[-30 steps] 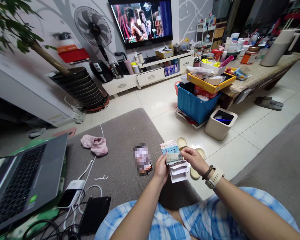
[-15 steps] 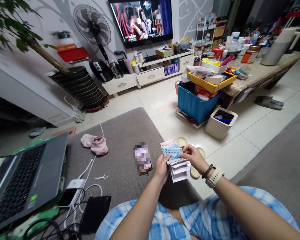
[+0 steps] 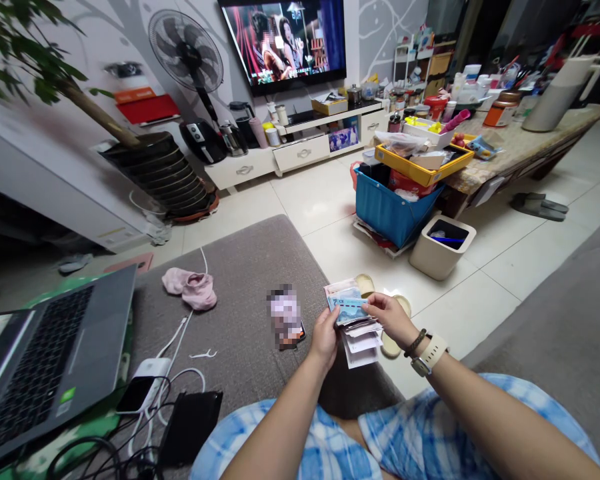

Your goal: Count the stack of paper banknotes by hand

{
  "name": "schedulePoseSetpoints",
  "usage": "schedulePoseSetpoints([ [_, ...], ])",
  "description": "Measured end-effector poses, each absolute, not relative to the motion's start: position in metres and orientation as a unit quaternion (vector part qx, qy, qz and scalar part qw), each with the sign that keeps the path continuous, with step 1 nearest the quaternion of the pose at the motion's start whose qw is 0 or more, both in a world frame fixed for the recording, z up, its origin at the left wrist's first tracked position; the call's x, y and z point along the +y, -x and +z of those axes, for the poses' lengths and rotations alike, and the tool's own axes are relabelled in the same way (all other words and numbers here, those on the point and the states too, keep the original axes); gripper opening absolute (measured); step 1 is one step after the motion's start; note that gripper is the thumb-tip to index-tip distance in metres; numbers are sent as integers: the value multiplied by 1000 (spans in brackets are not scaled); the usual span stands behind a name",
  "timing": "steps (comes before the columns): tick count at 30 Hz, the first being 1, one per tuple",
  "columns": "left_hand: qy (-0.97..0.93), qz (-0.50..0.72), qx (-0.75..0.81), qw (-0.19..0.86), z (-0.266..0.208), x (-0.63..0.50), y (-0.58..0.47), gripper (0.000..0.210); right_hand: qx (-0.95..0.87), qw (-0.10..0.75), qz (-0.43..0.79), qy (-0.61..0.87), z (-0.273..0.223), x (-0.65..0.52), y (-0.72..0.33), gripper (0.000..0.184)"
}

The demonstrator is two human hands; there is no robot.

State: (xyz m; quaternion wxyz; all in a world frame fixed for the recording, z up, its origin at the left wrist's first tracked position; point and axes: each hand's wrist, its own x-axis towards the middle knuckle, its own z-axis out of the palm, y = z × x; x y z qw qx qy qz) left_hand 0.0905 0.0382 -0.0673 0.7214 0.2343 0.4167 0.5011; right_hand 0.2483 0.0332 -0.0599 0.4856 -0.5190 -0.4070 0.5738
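My left hand is closed around the left end of a bundle of banknotes, with the thumb on top. The uppermost one is a light blue banknote with a dashed dark line. My right hand pinches that blue banknote at its right edge between thumb and fingers. Folded white paper slips hang out below the bundle, fanned in layers. How the slips are held underneath is hidden. A phone, partly blurred, lies on the grey cushion left of my left hand.
On the cushion lie pink socks, a floss pick, a power strip with cables, a black case and a laptop. Beige slippers, a bin and a blue box stand on the floor.
Both hands and the banknotes have shifted very slightly to the right. The top blue banknote now lies somewhat flatter and further right, with my right hand still pinching its edge.
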Motion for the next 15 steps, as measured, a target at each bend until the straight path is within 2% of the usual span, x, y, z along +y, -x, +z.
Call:
schedulePoseSetpoints([
  [15, -199, 520, 417, 719, -75, 42, -90, 35, -414, 487, 577, 510, -57, 32, -247, 36],
])
